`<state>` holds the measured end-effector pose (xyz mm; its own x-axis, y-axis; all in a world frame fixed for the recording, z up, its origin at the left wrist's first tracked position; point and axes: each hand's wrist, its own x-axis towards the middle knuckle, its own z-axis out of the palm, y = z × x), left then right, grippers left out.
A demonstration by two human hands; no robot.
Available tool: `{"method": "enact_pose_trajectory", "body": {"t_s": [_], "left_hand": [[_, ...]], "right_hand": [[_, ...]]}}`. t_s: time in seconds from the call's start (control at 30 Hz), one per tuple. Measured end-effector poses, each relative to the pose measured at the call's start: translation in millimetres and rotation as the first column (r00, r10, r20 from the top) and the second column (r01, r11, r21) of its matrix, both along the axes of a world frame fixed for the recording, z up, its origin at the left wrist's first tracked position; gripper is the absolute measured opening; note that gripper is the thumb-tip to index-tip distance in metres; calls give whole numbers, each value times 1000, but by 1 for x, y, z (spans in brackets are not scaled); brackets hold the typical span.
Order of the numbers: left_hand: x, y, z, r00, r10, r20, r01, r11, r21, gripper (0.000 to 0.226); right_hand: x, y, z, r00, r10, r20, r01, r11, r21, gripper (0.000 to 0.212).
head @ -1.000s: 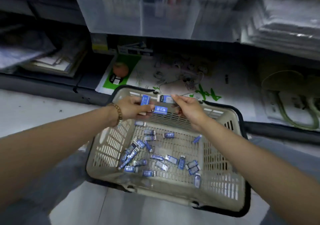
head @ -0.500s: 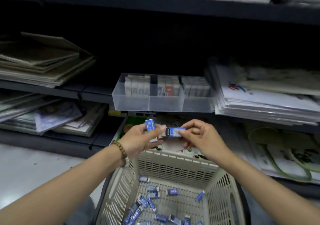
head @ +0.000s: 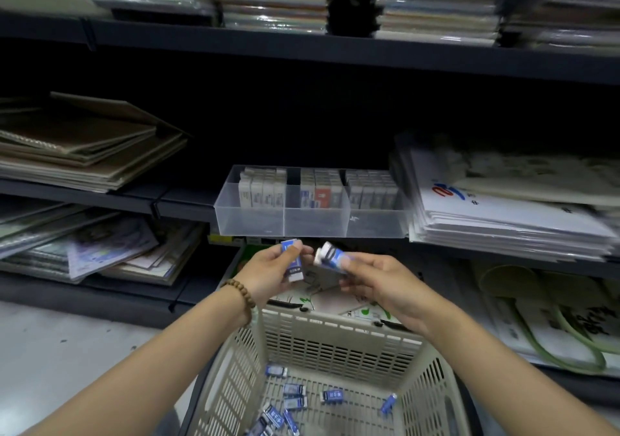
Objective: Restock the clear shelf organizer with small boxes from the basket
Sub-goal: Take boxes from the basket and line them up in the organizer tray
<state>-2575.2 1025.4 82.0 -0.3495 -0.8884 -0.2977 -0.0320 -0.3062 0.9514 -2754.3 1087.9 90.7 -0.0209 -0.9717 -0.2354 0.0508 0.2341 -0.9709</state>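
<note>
My left hand (head: 268, 276) grips a small blue-and-white box (head: 292, 260), held upright just below the clear shelf organizer (head: 312, 224). My right hand (head: 375, 281) pinches another small blue box (head: 330, 256), tilted, close beside the first. The organizer sits on the middle shelf with three compartments; rows of small boxes fill the back of each and the front part is bare. Below my arms stands the beige plastic basket (head: 335, 338) with several loose blue boxes (head: 295, 402) on its floor.
Stacks of brown sketch pads (head: 84, 147) lie left of the organizer and white paper packs (head: 503, 214) to its right. The top shelf (head: 302, 49) holds wrapped pads. The lower shelf holds booklets (head: 100, 251) and tote bags (head: 553, 321). Pale floor (head: 67, 345) at the left.
My view has lifted from the basket to the shelf. Both hands have risen with their boxes towards the organizer, and the right hand's box has tilted.
</note>
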Motion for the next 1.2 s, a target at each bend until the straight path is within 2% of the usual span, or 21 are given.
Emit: {"method": "enact_pose_trajectory", "body": {"t_s": [0.07, 0.1, 0.17, 0.23, 0.37, 0.47, 0.63, 0.77, 0.87, 0.97, 1.03, 1.1, 1.2], "left_hand": [[4, -7, -3, 987, 68, 143, -54, 994, -99, 28], [5, -9, -3, 983, 107, 151, -90, 990, -111, 27], [4, -11, -3, 988, 146, 55, -144, 988, -50, 25], [1, -10, -2, 991, 131, -8, -131, 991, 9, 22], [-8, -4, -3, 998, 21, 60, -19, 999, -28, 9], [-14, 1, -1, 1000, -1, -31, 2, 1000, 21, 4], [-20, 7, 2, 987, -71, -147, 84, 993, 84, 19], [-23, 9, 4, 970, -83, -227, 117, 983, 140, 29], [-23, 9, 2, 966, -141, -214, 157, 986, 60, 28], [-21, 10, -3, 967, -191, -171, 185, 981, -50, 26], [-18, 10, -4, 966, -215, -145, 201, 974, -106, 28], [-14, 8, -4, 962, -235, -138, 216, 967, -139, 29], [-11, 5, -4, 960, -239, -148, 216, 964, -152, 30]], "right_hand": [[-1, -1, 1, 930, -134, 342, 105, 989, 103, 16], [-1, -1, 1, 881, -185, 436, 138, 981, 137, 14], [-3, 0, 0, 841, -222, 494, 168, 974, 152, 11], [-5, 1, -3, 863, -221, 455, 178, 975, 136, 11], [-7, -1, -4, 904, -181, 388, 181, 983, 36, 30], [-9, -2, 0, 948, -143, 284, 166, 984, -60, 32], [-4, -3, -2, 966, -85, 244, 111, 989, -98, 37], [2, -6, -5, 977, -101, 186, 126, 984, -125, 40], [3, -6, -7, 989, -97, 107, 114, 980, -162, 40], [6, -5, -9, 992, -84, 98, 102, 975, -197, 32], [9, -4, -10, 997, -79, -2, 76, 965, -249, 27], [11, -4, -10, 994, -76, -83, 50, 959, -277, 26], [10, -4, -8, 994, -47, -102, 19, 964, -265, 27]]}}
